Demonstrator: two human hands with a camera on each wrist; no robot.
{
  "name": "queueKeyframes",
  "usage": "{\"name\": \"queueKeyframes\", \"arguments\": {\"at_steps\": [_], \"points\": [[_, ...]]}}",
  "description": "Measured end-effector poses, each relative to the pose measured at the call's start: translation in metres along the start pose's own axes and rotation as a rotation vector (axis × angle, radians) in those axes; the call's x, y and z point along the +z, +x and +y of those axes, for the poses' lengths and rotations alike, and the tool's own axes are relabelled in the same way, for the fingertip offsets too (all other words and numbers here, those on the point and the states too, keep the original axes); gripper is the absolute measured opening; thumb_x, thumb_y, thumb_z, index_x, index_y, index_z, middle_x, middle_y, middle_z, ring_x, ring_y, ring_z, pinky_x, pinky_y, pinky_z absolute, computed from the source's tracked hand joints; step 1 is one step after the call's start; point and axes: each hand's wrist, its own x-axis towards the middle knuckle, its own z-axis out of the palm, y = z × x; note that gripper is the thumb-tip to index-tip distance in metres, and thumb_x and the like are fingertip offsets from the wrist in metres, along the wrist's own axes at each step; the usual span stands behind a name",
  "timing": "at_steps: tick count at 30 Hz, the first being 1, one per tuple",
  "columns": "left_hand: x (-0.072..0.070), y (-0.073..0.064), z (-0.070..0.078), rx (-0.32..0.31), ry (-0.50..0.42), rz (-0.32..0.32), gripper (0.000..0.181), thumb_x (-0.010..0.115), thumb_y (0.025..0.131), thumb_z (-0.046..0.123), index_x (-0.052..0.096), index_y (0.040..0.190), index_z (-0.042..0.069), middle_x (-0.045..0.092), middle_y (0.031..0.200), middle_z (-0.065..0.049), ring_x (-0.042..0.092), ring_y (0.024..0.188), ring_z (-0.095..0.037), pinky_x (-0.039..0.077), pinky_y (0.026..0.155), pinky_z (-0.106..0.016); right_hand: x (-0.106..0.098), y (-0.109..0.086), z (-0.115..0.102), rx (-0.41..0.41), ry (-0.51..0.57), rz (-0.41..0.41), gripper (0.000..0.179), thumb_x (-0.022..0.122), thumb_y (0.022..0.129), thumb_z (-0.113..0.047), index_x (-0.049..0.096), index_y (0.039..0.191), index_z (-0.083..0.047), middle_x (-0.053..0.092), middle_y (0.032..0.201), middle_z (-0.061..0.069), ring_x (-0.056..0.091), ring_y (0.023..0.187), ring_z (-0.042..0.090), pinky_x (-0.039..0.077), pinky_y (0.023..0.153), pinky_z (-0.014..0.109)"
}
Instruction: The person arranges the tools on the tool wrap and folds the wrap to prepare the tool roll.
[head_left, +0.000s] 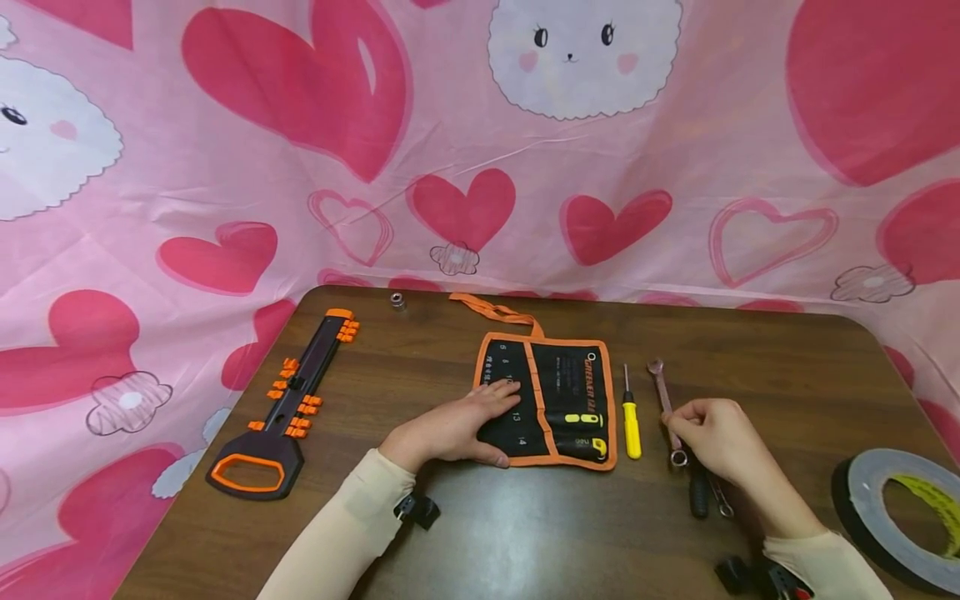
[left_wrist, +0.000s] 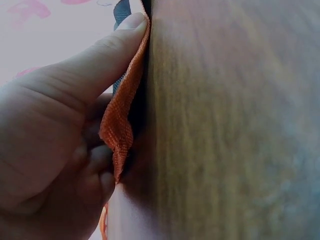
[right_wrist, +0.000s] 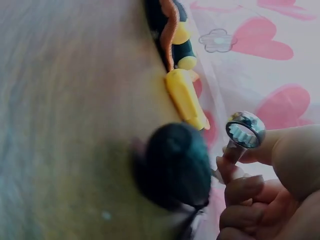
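A black tool pouch [head_left: 570,375] with orange trim lies spread flat on the table, its orange strap trailing toward the back. My left hand [head_left: 468,417] rests on its left part, fingers extended over the printed numbers; in the left wrist view the thumb [left_wrist: 100,65] presses the orange edge. Beside the pouch lies a yellow-handled screwdriver [head_left: 632,429]. Between thumb and fingers, my right hand [head_left: 716,437] pinches a combination wrench [head_left: 663,396]; its ring end [right_wrist: 245,130] shows up close in the right wrist view. Near that hand lie a black-handled tool [head_left: 699,493] and another wrench [head_left: 724,506], partly hidden.
A black socket rail [head_left: 300,379] with orange clips and a handle lies at the left. One small metal socket [head_left: 397,301] stands near the back edge. At the right edge is a large roll of tape [head_left: 862,492]. A pink heart-patterned cloth hangs behind the table.
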Motion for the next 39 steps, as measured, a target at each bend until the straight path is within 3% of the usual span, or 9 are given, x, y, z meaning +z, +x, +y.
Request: {"name": "queueKeyframes", "arguments": {"at_steps": [8,13,20,24,29,35,39], "points": [[-0.001,0.001,0.001,-0.009,0.049,0.0,0.095,0.083,0.094,0.049,0.037,0.17,0.016,0.021,0.182,0.004,0.013,0.171,-0.021,0.025,0.136,-0.049,-0.019,-0.006,-0.011,-0.044,-0.022,0.007,0.03,0.063,0.11,-0.024,0.076,0.105,0.002,0.055,0.068,-0.002,0.043,0.058,0.013,0.035,0.053,0.029],[-0.003,0.0,0.004,-0.009,0.091,0.0,0.095,0.083,0.093,0.05,0.038,0.169,0.015,0.023,0.182,0.002,0.017,0.17,-0.021,0.027,0.135,-0.049,-0.025,-0.007,-0.012,-0.053,-0.002,-0.005,0.03,0.059,0.112,-0.02,0.074,0.113,0.006,0.061,0.075,0.001,0.047,0.06,0.011,0.038,0.053,0.029],[-0.006,0.0,0.006,-0.004,0.112,0.013,0.097,0.084,0.093,0.049,0.037,0.169,0.014,0.024,0.181,0.0,0.018,0.17,-0.023,0.027,0.135,-0.049,-0.024,-0.005,-0.012,-0.119,0.061,-0.009,0.027,0.052,0.115,-0.017,0.068,0.107,0.003,0.062,0.078,0.004,0.055,0.064,0.009,0.047,0.057,0.027],[-0.006,-0.001,0.006,-0.019,0.087,0.003,0.098,0.085,0.093,0.048,0.035,0.17,0.014,0.022,0.182,0.001,0.015,0.17,-0.023,0.025,0.136,-0.048,-0.023,-0.001,-0.011,-0.192,0.061,0.006,0.027,0.05,0.116,-0.016,0.066,0.101,-0.001,0.059,0.076,0.003,0.053,0.062,0.008,0.046,0.058,0.027],[-0.007,0.0,0.006,-0.029,0.053,-0.014,0.098,0.084,0.093,0.047,0.034,0.171,0.015,0.018,0.183,0.002,0.012,0.171,-0.022,0.024,0.136,-0.049,-0.023,0.005,-0.012,-0.243,0.06,-0.004,0.026,0.051,0.115,-0.017,0.069,0.104,-0.001,0.057,0.073,0.003,0.051,0.059,0.008,0.045,0.056,0.028],[-0.005,0.001,0.003,-0.029,0.038,-0.018,0.099,0.084,0.093,0.048,0.032,0.171,0.016,0.017,0.183,0.003,0.009,0.171,-0.021,0.022,0.137,-0.049,-0.021,0.014,-0.016,-0.221,0.05,-0.037,0.026,0.057,0.113,-0.021,0.075,0.115,-0.002,0.054,0.073,0.001,0.049,0.053,0.011,0.043,0.052,0.03],[-0.005,0.0,0.002,-0.031,0.015,-0.019,0.098,0.084,0.093,0.048,0.033,0.171,0.016,0.017,0.183,0.004,0.009,0.171,-0.021,0.021,0.137,-0.05,-0.016,0.02,-0.021,-0.222,0.048,-0.054,0.022,0.065,0.109,-0.022,0.077,0.112,-0.005,0.057,0.075,0.0,0.047,0.05,0.012,0.044,0.048,0.03]]}}
